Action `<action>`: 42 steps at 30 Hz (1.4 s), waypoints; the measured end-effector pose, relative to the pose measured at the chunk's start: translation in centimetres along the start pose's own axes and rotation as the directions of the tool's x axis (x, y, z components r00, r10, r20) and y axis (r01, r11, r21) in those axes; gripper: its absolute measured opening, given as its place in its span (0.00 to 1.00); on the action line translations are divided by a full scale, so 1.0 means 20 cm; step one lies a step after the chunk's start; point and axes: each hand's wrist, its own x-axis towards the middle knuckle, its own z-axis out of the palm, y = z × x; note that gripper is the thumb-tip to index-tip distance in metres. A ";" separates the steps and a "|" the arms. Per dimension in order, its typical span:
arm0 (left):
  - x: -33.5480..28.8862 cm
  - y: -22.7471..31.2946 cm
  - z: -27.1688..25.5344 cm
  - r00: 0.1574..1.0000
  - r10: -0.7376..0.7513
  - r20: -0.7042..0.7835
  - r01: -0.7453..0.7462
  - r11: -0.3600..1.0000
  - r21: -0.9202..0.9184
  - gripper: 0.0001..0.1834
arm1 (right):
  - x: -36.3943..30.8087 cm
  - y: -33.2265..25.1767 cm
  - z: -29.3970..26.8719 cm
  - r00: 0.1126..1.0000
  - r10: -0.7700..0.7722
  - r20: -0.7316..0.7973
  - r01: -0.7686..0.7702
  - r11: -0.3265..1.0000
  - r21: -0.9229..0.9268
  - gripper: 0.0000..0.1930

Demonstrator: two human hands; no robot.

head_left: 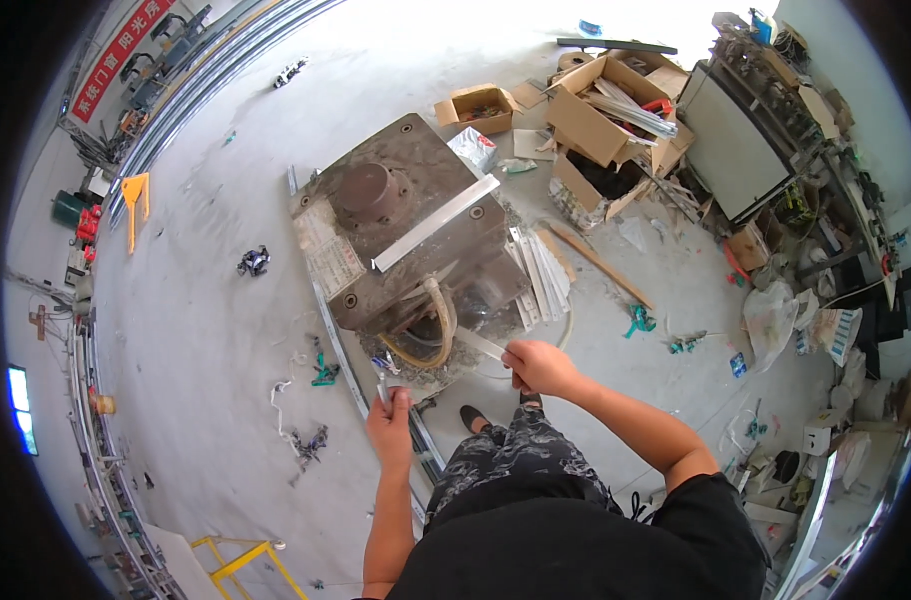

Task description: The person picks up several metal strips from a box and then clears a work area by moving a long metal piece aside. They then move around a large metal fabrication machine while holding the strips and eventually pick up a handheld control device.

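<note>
My right hand point(542, 367) is closed on one end of a flat white strip point(482, 344). Its other end reaches left to the near side of a stained brown machine point(416, 155). My left hand point(391, 422), closed too, pinches a small pale silvery piece point(382, 387) whose kind I cannot make out. A yellowish curved hose point(446, 325) loops over the machine just beyond both hands. Across the machine's top lies a long white profile point(436, 222), behind a round brown cylinder-shaped part point(368, 191). Several white strips point(542, 272) are piled at the machine's right edge.
Cardboard boxes point(588, 128) with scraps stand at the far right, near a cluttered shelf point(826, 170). A wooden stick point(604, 265) and green scraps point(639, 320) lie on the floor. Metal rails point(338, 335) run along the machine's left. A yellow frame point(246, 560) stands at lower left.
</note>
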 end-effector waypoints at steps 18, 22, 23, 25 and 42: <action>-0.11 -0.18 0.04 0.832 -0.478 0.283 0.533 0.545 -0.647 0.16 | 0.31 0.11 0.47 0.802 0.020 -0.597 0.119 0.974 0.192 0.14; -0.10 -0.14 0.05 0.834 -0.433 0.341 0.525 0.434 -0.732 0.17 | 0.33 0.12 0.46 0.857 0.042 -0.513 0.126 0.949 0.289 0.14; -0.10 -0.13 0.06 0.846 -0.429 0.316 0.499 0.432 -0.751 0.15 | 0.34 0.13 0.46 0.878 0.044 -0.477 0.135 0.933 0.334 0.14; -0.11 -0.12 0.09 0.871 -0.416 0.261 0.453 0.477 -0.753 0.15 | 0.33 0.11 0.43 0.905 0.042 -0.423 0.147 0.903 0.404 0.14; 0.27 -0.27 -0.20 0.850 -0.464 0.251 0.439 0.359 -0.824 0.11 | 0.31 0.11 0.42 0.897 0.185 -0.401 0.008 0.901 0.433 0.13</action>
